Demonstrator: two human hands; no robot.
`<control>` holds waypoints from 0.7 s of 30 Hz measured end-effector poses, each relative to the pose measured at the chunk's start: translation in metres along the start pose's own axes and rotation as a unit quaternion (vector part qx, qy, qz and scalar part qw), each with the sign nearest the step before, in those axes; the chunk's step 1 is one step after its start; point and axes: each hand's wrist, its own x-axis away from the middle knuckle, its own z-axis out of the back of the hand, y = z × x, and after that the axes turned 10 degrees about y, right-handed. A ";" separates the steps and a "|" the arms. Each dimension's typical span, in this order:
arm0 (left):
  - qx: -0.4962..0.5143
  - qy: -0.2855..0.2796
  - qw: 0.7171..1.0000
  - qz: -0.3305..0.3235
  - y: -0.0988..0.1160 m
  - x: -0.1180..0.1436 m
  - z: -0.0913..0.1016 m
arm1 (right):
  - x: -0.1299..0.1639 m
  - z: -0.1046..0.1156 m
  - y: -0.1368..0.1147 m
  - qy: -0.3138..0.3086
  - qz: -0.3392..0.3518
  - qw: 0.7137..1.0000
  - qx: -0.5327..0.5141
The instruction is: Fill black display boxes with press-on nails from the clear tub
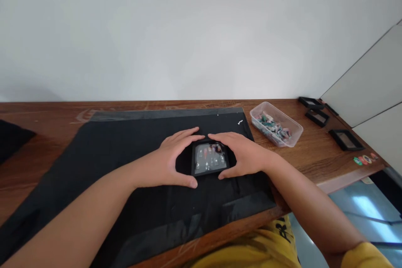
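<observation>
Black-edged, the small frame [210,160] lies between left hand [170,161] and right hand [246,155], each spread wide, thumbs by its near corners. Its glossy front shows tiny shapes on grey. Leftward the dark mat [125,142] beneath stretches broadly; its right edge runs under the right hand's wrist, a plastic box [293,128] just outside.

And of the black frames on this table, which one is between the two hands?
The frame on the black mat, with small shapes showing inside, is between the left hand and right hand. The other three frames lie on wood, farther right.
</observation>
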 end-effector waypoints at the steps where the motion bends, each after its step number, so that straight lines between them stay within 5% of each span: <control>1: -0.002 0.005 1.000 0.005 0.001 0.001 0.000 | 0.000 0.001 -0.001 0.002 -0.002 1.000 0.003; 5: 0.010 0.014 1.000 0.012 -0.001 0.003 0.001 | 0.002 0.008 -0.004 0.035 -0.003 0.999 0.004; 11: 0.139 0.003 0.989 0.050 -0.003 0.003 0.003 | 0.005 0.014 -0.011 0.192 0.041 0.979 0.047; 17: 0.325 -0.009 0.944 0.050 0.030 -0.008 0.010 | 0.005 0.007 -0.021 0.345 0.067 0.930 0.107; 21: 0.381 0.013 0.922 0.069 0.048 -0.013 0.009 | 0.004 0.003 -0.022 0.360 0.039 0.924 0.120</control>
